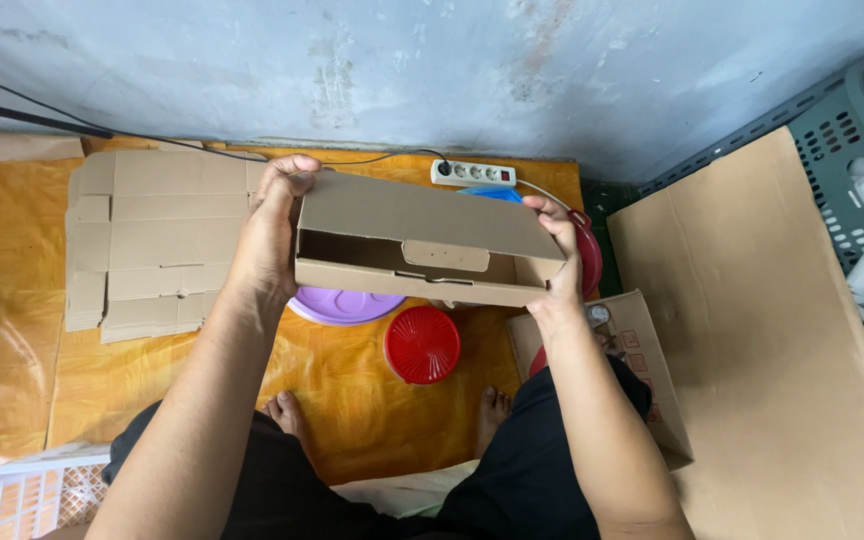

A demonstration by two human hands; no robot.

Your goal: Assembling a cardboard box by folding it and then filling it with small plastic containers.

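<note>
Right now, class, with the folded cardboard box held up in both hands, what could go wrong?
1. The cardboard box hangs in the air, gripped only at its ends by the left hand and right hand; a slip could drop it onto the red lid below.
2. Its front tab looks only partly tucked, so the lid flap might spring open.

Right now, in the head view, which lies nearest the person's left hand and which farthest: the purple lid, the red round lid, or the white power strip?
From the left hand:
1. Purple lid, just below it, under the held box.
2. Red round lid, lower right on the orange mat.
3. White power strip, far right by the wall.
</note>
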